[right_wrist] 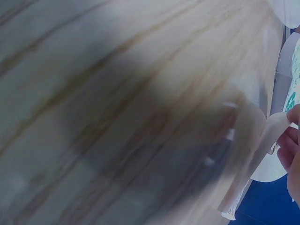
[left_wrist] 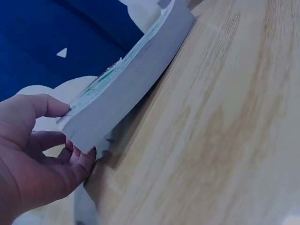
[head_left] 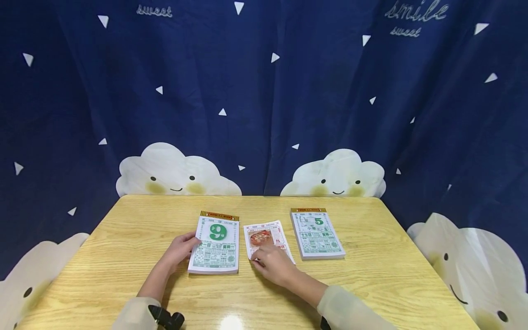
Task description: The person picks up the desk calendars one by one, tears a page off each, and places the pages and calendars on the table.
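Beyond the right grip point(head_left: 273, 266) (pinching its edge) lies a red-printed sheet point(head_left: 264, 237).

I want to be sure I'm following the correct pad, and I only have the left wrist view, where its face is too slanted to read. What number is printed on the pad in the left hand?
Observer: The head view shows a large green 9 on that left pad.
Operator: Got it. What is the other hand doing?
Observer: The right hand is pinching the red-printed sheet near its lower left corner.
Operator: Is there another pad?
Observer: Yes, a second pad, marked with a green 5, lies to the right of the sheet.
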Motion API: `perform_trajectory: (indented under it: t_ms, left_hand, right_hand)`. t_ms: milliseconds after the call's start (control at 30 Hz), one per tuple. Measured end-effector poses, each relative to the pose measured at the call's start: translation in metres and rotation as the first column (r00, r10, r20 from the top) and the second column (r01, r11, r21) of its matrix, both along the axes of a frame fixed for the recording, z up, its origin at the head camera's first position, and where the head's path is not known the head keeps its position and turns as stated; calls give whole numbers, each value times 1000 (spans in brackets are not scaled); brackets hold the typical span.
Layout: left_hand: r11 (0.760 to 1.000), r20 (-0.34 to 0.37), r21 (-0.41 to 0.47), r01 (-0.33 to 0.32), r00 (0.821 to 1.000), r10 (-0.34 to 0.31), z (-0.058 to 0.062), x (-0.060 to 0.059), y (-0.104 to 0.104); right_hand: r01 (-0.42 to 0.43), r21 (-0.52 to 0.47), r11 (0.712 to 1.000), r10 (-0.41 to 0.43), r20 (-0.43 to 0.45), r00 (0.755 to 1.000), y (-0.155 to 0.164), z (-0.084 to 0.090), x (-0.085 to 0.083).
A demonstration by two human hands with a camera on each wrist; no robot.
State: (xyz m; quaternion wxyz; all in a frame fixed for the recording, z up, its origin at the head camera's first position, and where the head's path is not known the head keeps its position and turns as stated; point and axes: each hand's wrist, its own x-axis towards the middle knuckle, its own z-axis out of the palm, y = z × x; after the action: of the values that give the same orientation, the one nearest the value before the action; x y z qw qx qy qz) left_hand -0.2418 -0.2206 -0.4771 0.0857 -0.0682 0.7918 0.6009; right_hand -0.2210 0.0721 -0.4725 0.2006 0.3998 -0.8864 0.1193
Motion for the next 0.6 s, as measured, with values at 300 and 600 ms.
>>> perform_trajectory:
  t_ms: [300, 600]
  left_hand:
    - [989, -45, -146, -4, 999, -2, 5, 3, -2]
    - [975, -84, -223, 17, 996, -36, 8, 6, -2]
  right_hand:
    - [26, 0, 1000, -26, 34, 999, -8, -4, -1]
    - [54, -13, 998, -54, 32, 998, -15, -5, -3]
